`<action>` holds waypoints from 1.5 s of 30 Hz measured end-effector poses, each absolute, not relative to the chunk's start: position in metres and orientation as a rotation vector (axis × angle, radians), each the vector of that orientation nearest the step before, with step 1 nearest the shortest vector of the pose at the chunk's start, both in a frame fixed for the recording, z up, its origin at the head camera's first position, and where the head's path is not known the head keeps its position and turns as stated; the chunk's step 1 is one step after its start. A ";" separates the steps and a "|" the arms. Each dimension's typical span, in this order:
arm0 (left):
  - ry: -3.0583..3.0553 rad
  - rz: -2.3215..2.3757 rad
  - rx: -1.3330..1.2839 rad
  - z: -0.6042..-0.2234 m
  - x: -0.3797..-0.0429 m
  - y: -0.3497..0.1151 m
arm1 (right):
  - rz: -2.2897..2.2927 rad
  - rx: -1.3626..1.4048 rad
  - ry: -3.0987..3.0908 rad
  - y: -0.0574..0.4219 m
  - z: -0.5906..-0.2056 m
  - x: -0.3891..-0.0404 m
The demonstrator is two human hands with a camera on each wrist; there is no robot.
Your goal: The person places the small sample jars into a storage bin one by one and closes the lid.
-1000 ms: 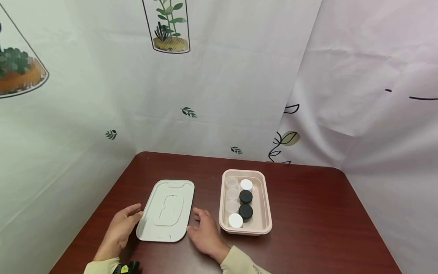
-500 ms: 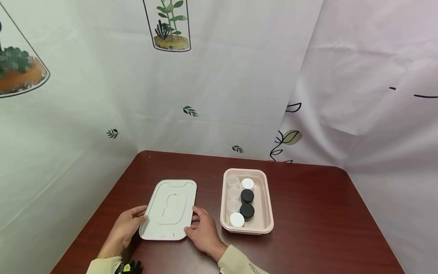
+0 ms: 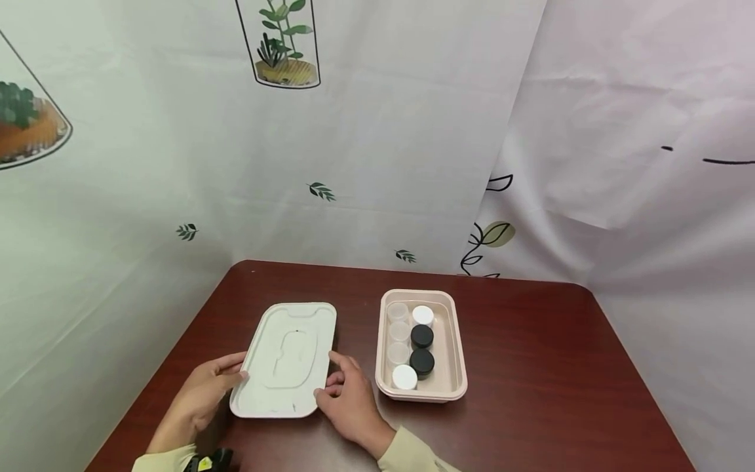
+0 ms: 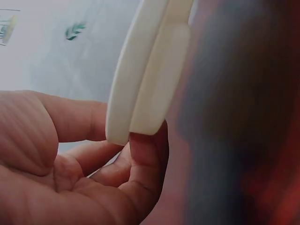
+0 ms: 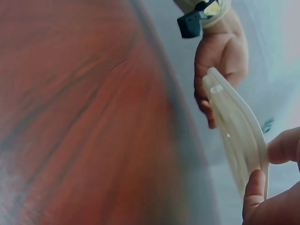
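Note:
A white rectangular lid [image 3: 286, 364] with rounded corners and a raised outline in its middle is held just above the table. My left hand [image 3: 197, 396] pinches its left edge; in the left wrist view the thumb lies on one face of the lid [image 4: 140, 79] and curled fingers on the other. On the opposite edge, my right hand [image 3: 354, 403] pinches with thumb and fingers. The right wrist view shows the lid [image 5: 236, 124] edge-on, apart from the tabletop, between both hands.
Right of the lid stands a pale pink rectangular container [image 3: 453, 357]. Inside are two rows of small round jars: several translucent ones [image 3: 398, 331], white-topped ones [image 3: 404, 377] and black-topped ones [image 3: 421, 362]. Beneath is a dark red-brown table [image 3: 548, 387], with a printed cloth [image 3: 377, 144] behind it.
Both hands have closed in on the lid's side edges and gripped them. The lid has risen slightly off the table. The container and its jars stay in place.

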State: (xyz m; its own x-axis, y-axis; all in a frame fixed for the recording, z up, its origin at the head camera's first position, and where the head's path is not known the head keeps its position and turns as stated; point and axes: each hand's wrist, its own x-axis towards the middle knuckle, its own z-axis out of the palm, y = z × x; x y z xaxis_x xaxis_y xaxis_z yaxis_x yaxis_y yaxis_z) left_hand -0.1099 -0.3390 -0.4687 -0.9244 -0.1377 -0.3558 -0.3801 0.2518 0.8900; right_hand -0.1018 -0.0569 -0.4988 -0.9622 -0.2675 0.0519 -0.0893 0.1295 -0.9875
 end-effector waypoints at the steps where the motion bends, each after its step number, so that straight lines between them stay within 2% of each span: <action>1: 2.311 1.745 -0.470 -0.465 -0.110 -0.339 | -1.967 -0.377 2.251 -0.055 -0.494 -0.101; 8: 2.324 1.753 -0.361 -0.439 -0.118 -0.314 | -2.016 -0.376 2.310 -0.025 -0.456 -0.103; 13: 2.317 1.766 -0.264 -0.427 -0.127 -0.283 | -2.100 -0.270 2.325 0.008 -0.447 -0.115; 30: 2.080 1.933 0.124 -0.428 -0.142 -0.188 | -2.081 0.013 2.301 0.124 -0.416 -0.167; 37: 2.298 1.805 0.316 -0.419 -0.137 -0.156 | -1.912 -0.057 2.372 0.166 -0.388 -0.176; 45: 2.751 1.572 0.481 -0.396 -0.134 -0.119 | -1.748 -0.268 2.763 0.192 -0.350 -0.165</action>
